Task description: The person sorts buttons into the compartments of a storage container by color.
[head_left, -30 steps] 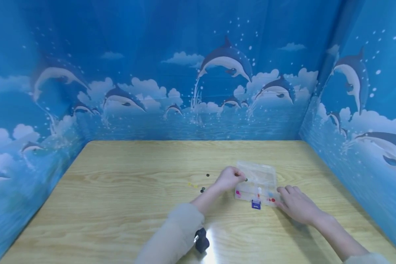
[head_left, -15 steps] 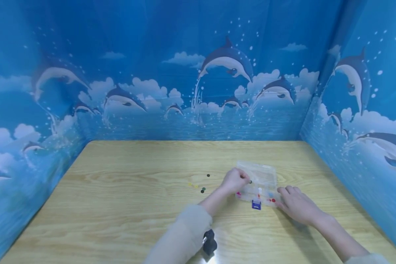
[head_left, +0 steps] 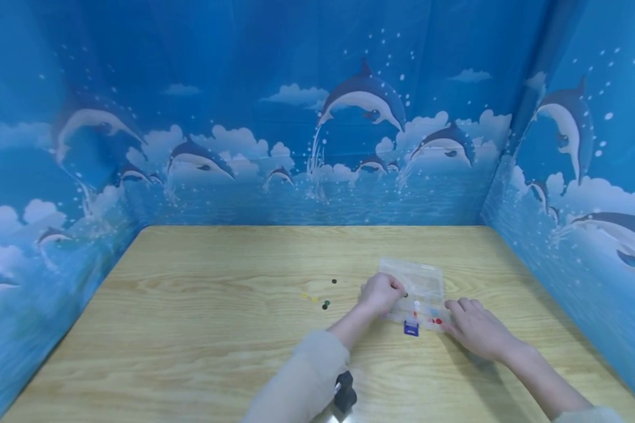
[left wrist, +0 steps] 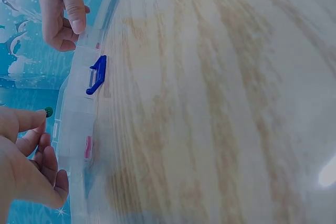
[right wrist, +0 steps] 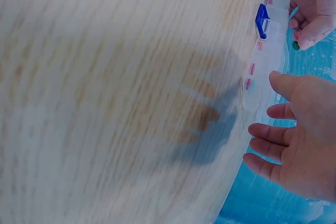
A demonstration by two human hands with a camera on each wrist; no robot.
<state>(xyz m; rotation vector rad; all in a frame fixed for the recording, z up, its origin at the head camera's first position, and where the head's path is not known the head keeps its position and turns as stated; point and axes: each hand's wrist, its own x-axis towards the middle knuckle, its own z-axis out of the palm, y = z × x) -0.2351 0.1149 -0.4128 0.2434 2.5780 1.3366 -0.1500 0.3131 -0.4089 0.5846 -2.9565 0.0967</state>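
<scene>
A clear plastic compartment box with a blue latch lies on the right of the table, its lid folded back. Over the box's left part, my left hand pinches a small round green disc between thumb and index finger. The other fingers of that hand curl loosely below. My right hand rests at the box's right end, fingers extended and slightly bent. Red discs and a white piece sit inside the box. A pink piece shows in the compartment nearest my left hand.
Left of the box, several small pieces lie loose on the wooden table: a black disc, a green disc, a dark disc and yellow pieces. Blue dolphin-print curtains stand around the table's back and sides.
My left hand has moved right and slightly toward me with the green disc, now covering the box's left end. The right hand and the box have stayed in place.
</scene>
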